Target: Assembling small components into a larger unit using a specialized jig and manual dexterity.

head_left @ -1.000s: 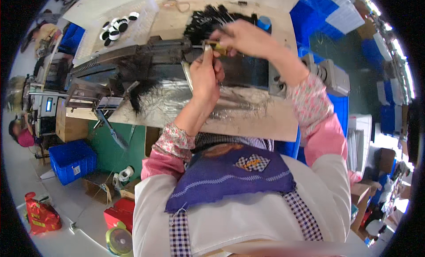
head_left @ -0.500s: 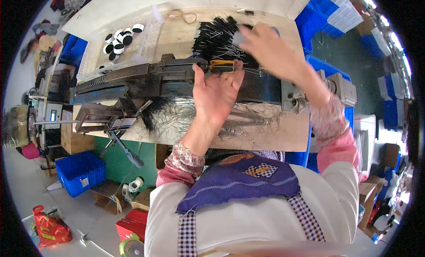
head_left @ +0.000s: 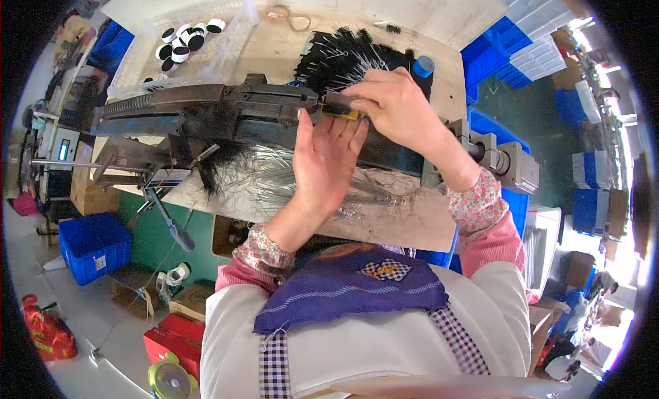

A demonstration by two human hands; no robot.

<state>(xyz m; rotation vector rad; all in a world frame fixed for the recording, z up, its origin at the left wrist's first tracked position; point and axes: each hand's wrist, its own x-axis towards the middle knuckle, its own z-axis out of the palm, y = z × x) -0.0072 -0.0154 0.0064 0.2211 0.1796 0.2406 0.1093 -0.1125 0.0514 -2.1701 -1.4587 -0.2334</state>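
Note:
A long dark metal machine (head_left: 206, 104) lies across the bench, with a spring at its left end. At its right end sits a small dark block with a yellow edge (head_left: 338, 105). My left hand (head_left: 322, 158) is palm up below this block, fingers stretched out beneath it and thumb apart. My right hand (head_left: 398, 107) is bent over the block's right end with thumb and fingertips pinched together; what they grip is hidden. Just behind the hands lies a heap of black-bristled wire brushes (head_left: 343, 59) on a dark cloth.
A clear plastic crate (head_left: 237, 45) holds several white-and-black round pieces. Loose wires (head_left: 274, 183) and dark bristles litter the bench front. A blue round cap (head_left: 423, 66) stands right of the brushes. A metal motor-like unit (head_left: 504, 162) is at the bench's right end.
My right hand has come down from the brush heap to the block at the machine's end, its fingers now pinched. The blue cap is uncovered. My left hand stays under the block.

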